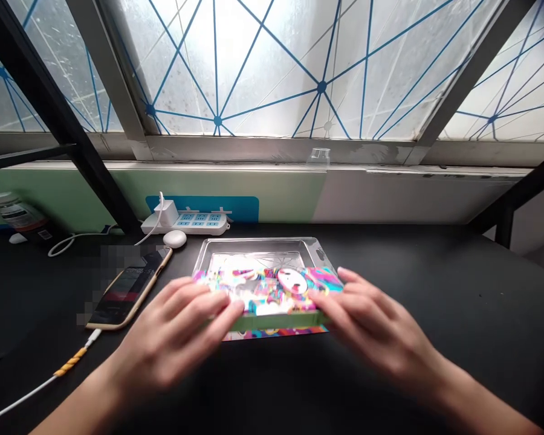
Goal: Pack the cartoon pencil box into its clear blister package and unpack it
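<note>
A brightly coloured printed piece with a green front edge, like a flat box or folded card, lies in front of me, and I cannot make out exactly what it is. My left hand grips its left end, fingers over the top. At the opposite end my right hand holds it the same way, fingertips on the print. Both thumbs are partly hidden. A clear plastic tray sits just behind the piece, which covers the tray's near part. More colourful print shows below the green edge.
Left of the tray lies a phone with a white charging cable plugged in. A white power strip and a small white rounded case are behind it. A bottle leans at the far left. Black frame bars slant beside the window.
</note>
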`<state>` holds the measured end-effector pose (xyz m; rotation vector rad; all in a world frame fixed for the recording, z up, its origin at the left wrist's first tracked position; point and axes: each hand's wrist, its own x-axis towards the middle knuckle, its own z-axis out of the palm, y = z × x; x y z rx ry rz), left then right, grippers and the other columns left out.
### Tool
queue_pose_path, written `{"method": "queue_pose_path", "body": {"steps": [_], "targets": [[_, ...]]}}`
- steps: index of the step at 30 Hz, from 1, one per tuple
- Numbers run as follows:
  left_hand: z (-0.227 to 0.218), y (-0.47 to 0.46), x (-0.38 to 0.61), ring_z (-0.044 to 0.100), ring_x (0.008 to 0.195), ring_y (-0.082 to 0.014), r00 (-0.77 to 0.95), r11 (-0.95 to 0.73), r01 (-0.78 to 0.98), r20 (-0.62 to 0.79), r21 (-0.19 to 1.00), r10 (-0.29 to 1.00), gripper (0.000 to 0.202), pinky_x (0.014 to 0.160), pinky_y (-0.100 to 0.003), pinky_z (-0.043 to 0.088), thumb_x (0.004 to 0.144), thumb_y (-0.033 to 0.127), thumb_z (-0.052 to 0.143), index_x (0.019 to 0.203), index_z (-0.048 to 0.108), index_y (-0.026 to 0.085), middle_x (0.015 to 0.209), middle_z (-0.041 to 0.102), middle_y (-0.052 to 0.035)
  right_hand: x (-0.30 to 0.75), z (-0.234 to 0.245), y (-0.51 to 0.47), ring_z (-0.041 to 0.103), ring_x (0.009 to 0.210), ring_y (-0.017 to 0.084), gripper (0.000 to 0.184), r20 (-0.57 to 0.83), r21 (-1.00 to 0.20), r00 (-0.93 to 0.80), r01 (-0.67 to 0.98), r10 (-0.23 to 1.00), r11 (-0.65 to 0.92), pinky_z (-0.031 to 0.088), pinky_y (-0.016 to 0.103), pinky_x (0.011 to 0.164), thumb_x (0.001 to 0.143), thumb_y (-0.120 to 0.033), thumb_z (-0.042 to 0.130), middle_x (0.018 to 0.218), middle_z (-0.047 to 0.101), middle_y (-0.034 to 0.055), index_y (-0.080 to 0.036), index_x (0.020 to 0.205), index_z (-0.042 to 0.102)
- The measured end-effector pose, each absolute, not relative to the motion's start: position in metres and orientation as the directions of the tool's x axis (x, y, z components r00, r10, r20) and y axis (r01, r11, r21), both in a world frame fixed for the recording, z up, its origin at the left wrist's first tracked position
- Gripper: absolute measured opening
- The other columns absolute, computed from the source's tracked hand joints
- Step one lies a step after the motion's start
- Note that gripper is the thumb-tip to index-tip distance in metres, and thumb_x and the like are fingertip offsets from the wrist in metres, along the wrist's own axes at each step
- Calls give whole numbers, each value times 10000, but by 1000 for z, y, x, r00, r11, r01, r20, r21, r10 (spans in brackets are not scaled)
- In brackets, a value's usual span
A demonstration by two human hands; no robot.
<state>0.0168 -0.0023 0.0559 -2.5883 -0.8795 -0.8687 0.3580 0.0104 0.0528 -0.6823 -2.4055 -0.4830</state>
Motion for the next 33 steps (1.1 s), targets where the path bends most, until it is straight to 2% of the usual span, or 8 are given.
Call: {"method": "queue_pose_path", "body": {"steps": [3, 6, 9, 16, 22, 25, 29, 33], "targets": [[28, -27, 7, 703, 1072, -239, 689, -809, 588, 524, -1, 500, 626, 1034, -427, 508, 1019, 103, 347, 1586, 355, 371, 1148, 774, -11, 359, 34, -9, 703, 909, 219, 431, 582, 176, -741, 516, 334, 838, 485, 447, 1161, 967, -59, 488, 933, 750, 50, -153, 1372, 605], [9, -35, -3, 668, 1181, -262, 618, -742, 664, 490, 93, 615, 582, 1021, -413, 541, 992, 151, 479, 1504, 470, 429, 1267, 727, -13, 358, 22, -15, 707, 1017, 246, 297, 581, 164, -738, 518, 343, 839, 568, 433, 1046, 980, -75, 467, 967, 747, 91, -141, 1166, 689], [1, -33, -12, 584, 1315, -322, 472, -623, 743, 469, 244, 746, 522, 1008, -431, 576, 939, 319, 642, 1443, 528, 389, 1481, 578, -68, 360, 13, -14, 643, 1217, 283, 199, 574, -6, -672, 568, 468, 823, 575, 436, 1021, 975, -181, 580, 1194, 699, 152, -175, 1161, 650], [-4, -22, -19, 553, 1367, -322, 380, -468, 766, 276, 441, 883, 770, 1093, -450, 515, 915, 416, 679, 1581, 293, 373, 1540, 515, -85, 375, 2, 2, 524, 1383, 327, 633, 349, -453, -518, 637, 781, 624, 526, 448, 1074, 837, -463, 774, 1529, 493, 184, -240, 1370, 514], [-4, -20, -17, 495, 1409, -323, 312, -363, 752, 189, 550, 931, 885, 1117, -488, 477, 874, 400, 714, 1597, 206, 439, 1551, 460, -63, 381, 13, 16, 591, 1301, 351, 680, 260, -663, -488, 537, 833, 521, 521, 434, 1061, 721, -545, 852, 1384, 644, 143, -242, 1291, 638], [-3, -20, -15, 510, 1391, -323, 320, -360, 724, 176, 588, 931, 934, 1110, -486, 477, 860, 370, 724, 1606, 168, 442, 1531, 476, -70, 379, 15, 22, 707, 1029, 313, 471, 229, -783, -313, 504, 922, 365, 581, 404, 879, 863, -640, 665, 1100, 752, 100, -239, 1100, 728], [2, -22, -13, 518, 1376, -333, 322, -350, 716, 159, 603, 933, 1043, 1113, -513, 453, 835, 341, 743, 1623, 66, 427, 1479, 553, -76, 375, 17, 28, 637, 706, 220, 466, 142, -876, -138, 444, 980, 189, 522, 316, 633, 955, -637, 516, 747, 678, 31, -227, 813, 686], [6, -24, -13, 522, 1366, -336, 315, -332, 720, 139, 609, 939, 1081, 1103, -501, 459, 819, 342, 750, 1629, 38, 413, 1469, 578, -71, 373, 16, 26, 575, 660, 183, 420, 149, -860, -72, 483, 986, 165, 465, 285, 597, 943, -616, 562, 735, 646, 5, -229, 819, 668]]}}
